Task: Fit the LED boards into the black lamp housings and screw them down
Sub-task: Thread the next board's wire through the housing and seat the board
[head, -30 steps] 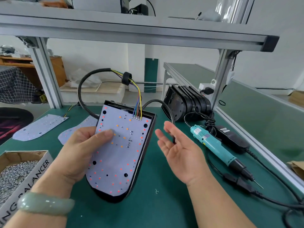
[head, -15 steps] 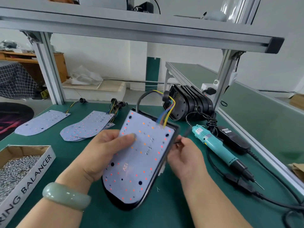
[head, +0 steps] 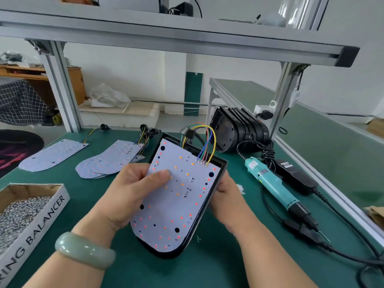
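Left hand [head: 133, 194]: we grip the left edge of the black lamp housing [head: 166, 254], thumb flat on the face of the LED board [head: 176, 204], fingers curled round behind.
Right hand [head: 226, 196]: we clasp the housing's right edge; the fingers go behind it and are hidden.
LED board: lies in the housing's open face, rounded end toward us, square end away. Red and orange LEDs dot its face.
Housing: held in both hands, tilted up off the tabletop [head: 145, 273], over the middle and toward the front edge. We can't tell whether its low end touches the mat.
Coloured wires [head: 208, 140]: they loop up from the board's far edge and arc back to a black grommet behind the housing.
Spare boards [head: 112, 161]: a fanned stack toward the back edge, left of centre, leads pointing back.
Single board [head: 52, 154]: near the back-left corner, apart from the stack.
Stacked housings [head: 239, 132]: a row standing on edge at the back-right corner, by the frame post.
Electric screwdriver [head: 272, 183]: teal, lying near the right edge, bit toward the front, cable attached.
Power adapter [head: 297, 175]: black, just beside the screwdriver on the edge side.
Screw box [head: 41, 225]: cardboard, at the left edge near the front, holding loose screws [head: 18, 210].
Bangle [head: 83, 252]: pale green, on our left wrist.
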Tool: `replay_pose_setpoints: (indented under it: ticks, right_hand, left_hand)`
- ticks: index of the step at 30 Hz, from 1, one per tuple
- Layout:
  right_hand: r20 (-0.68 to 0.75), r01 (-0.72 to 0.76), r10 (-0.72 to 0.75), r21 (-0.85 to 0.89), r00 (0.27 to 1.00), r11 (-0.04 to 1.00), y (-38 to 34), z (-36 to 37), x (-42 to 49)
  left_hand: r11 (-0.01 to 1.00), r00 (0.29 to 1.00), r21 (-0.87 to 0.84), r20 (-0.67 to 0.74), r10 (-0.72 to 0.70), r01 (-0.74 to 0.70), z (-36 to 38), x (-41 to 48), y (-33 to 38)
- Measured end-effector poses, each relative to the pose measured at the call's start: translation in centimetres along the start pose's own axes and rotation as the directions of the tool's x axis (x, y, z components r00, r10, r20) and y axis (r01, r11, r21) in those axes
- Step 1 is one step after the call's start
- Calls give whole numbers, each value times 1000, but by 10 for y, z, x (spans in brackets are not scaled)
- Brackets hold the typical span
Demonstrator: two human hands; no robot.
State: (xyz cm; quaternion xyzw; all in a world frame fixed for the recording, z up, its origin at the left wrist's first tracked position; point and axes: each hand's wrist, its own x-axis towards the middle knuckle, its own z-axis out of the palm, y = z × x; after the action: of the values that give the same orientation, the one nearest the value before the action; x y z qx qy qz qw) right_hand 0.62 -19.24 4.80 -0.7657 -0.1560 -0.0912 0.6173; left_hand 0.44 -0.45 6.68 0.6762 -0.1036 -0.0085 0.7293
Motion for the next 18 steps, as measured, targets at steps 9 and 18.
replay_pose_setpoints:
  ticks: [9, 18]
  right_hand:
    - [1, -198, 200, 124, 980, 972, -2, -2, 1]
    - [-319, -260, 150, -336, 936, 905, 23, -15, 23]
  left_hand:
    - [998, 989, 20, 139, 59, -62, 9, -6, 5]
    - [992, 996, -120, 74, 44, -35, 12, -4, 5]
